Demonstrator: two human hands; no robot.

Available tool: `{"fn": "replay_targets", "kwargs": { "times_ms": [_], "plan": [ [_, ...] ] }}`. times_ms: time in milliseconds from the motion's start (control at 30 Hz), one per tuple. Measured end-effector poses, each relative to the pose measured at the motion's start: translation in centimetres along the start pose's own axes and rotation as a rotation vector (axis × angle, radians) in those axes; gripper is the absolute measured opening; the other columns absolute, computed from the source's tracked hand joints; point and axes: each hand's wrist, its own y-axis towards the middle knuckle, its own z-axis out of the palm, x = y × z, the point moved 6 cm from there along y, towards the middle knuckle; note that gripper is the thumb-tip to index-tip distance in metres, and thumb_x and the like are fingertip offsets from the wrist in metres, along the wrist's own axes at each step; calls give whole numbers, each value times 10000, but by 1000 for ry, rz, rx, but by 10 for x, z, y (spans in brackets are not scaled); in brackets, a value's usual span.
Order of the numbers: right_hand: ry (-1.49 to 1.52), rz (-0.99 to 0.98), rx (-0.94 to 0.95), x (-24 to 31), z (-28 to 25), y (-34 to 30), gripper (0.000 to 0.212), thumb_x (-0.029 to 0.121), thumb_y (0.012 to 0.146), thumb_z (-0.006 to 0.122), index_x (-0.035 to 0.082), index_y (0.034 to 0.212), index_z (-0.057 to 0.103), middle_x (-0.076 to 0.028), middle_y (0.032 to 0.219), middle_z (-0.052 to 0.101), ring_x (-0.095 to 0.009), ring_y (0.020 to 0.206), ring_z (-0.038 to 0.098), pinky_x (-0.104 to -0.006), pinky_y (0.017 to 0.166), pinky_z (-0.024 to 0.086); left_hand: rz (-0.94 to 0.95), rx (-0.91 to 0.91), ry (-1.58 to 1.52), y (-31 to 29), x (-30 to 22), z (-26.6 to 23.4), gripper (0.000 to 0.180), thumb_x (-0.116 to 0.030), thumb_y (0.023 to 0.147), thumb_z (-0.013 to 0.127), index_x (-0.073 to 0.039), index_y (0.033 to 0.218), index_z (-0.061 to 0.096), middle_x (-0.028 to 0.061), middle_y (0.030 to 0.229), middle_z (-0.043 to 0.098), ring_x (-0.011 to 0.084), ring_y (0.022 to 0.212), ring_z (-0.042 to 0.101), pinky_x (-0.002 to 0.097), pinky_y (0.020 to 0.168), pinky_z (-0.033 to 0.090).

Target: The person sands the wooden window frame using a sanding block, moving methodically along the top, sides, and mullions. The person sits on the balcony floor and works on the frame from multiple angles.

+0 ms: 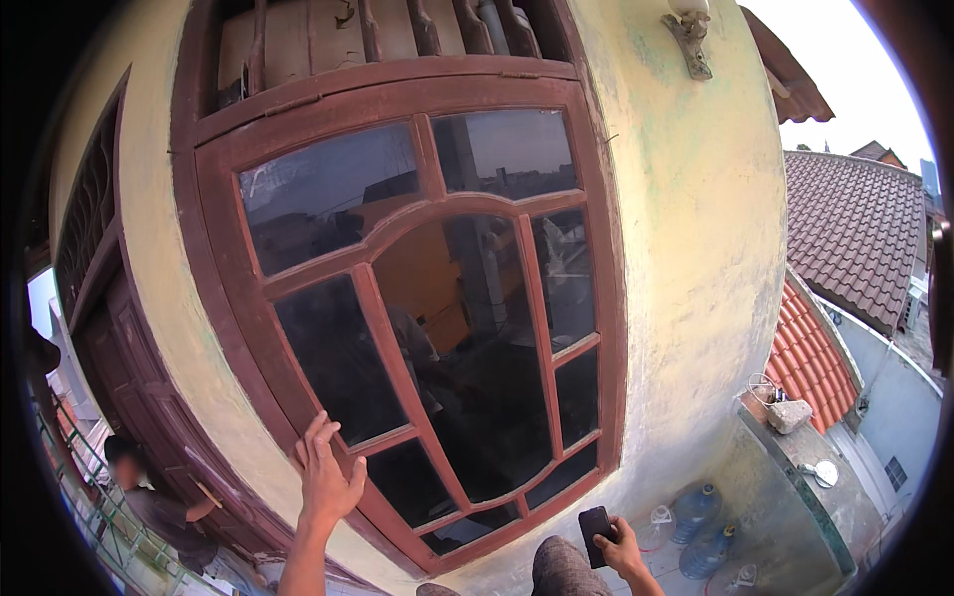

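A tall window (596, 298) with a reddish-brown wooden frame and several dark glass panes fills the middle of the head view. My left hand (330, 482) is raised against the lower left of its frame, fingers spread, with the fingertips at the wood; nothing is in it. Low down to the right, my right hand (624, 554) grips a black smartphone (596, 534), held upright and apart from the window. My knee (566, 571) shows just left of the phone.
At lower left, another person (164, 521) holds a thin stick-like thing by a brown door (129, 368). Blue water jugs (698, 507) stand on the floor at right, below a ledge (820, 507) bearing a stone (790, 415). A wall lamp (689, 40) hangs above.
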Motion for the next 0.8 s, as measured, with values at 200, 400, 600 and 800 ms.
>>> {"fn": "replay_targets", "kwargs": {
  "times_ms": [200,400,600,800],
  "plan": [
    [4,15,307,71,55,-64,546,65,997,748,40,1472,480,-168,1223,734,-198,1071,698,-344,879,583,-297,674,-1021,-164,-54,136,642,-347,1023,743,-35,1519,481,212,1436,655,258,1315,657,388,1016,566],
    [-168,-74,584,107,151,-98,645,169,1014,756,70,1555,419,-162,1305,695,-209,1175,654,-366,997,542,-450,584,-1618,-229,-107,182,439,-318,1124,601,-36,1456,546,-29,986,541,34,812,491,229,669,445],
    [-370,-422,610,89,200,-102,841,105,965,778,87,1660,304,-186,1435,596,-271,1270,613,-394,1088,491,-722,337,-1271,-277,-43,198,370,-315,1087,664,48,1131,722,6,933,649,91,835,590,280,710,504],
    [-759,-598,653,94,223,-122,954,218,927,824,109,1683,252,-274,1510,473,-444,1319,575,-474,1139,477,-936,200,-1129,-300,-49,171,370,-269,1067,678,85,1160,732,98,960,728,134,834,656,314,722,531]
  ]
}}
